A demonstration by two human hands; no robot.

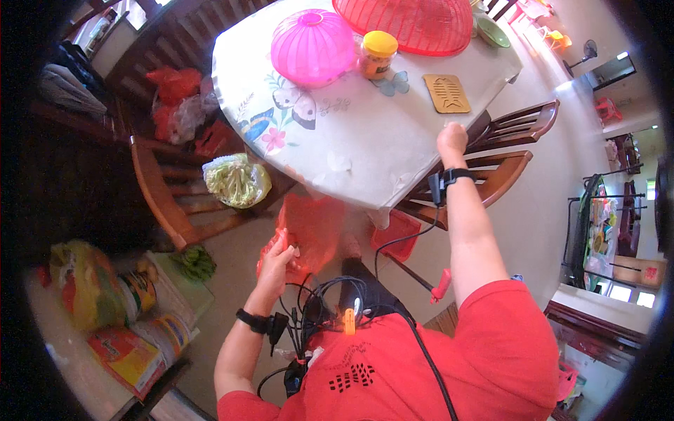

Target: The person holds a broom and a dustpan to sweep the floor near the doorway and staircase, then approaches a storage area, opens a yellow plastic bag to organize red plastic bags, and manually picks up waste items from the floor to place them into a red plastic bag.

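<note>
My left hand point(275, 263) grips a translucent red plastic bag point(313, 226), which hangs beside the near edge of the table. Stretched forward over the table's right edge, my right hand point(453, 141) has its fingers curled in. A small pale spot shows at its fingertips, too small to identify. Just beyond that hand lies a wooden trivet point(446, 93) with a cut-out fish-bone pattern. The table point(363, 142) wears a white cloth printed with butterflies. On a wooden chair point(163, 194) to the left rests a cut leafy cabbage point(237, 181) in clear plastic.
A pink plastic food cover point(310, 50), a yellow-lidded jar point(378, 52), a red mesh cover point(410, 23) and a green bowl point(492, 32) stand farther back. Wooden chairs point(505, 176) flank the right edge. Below is a red dustpan point(397, 237); black cables point(337, 287) hang at my waist.
</note>
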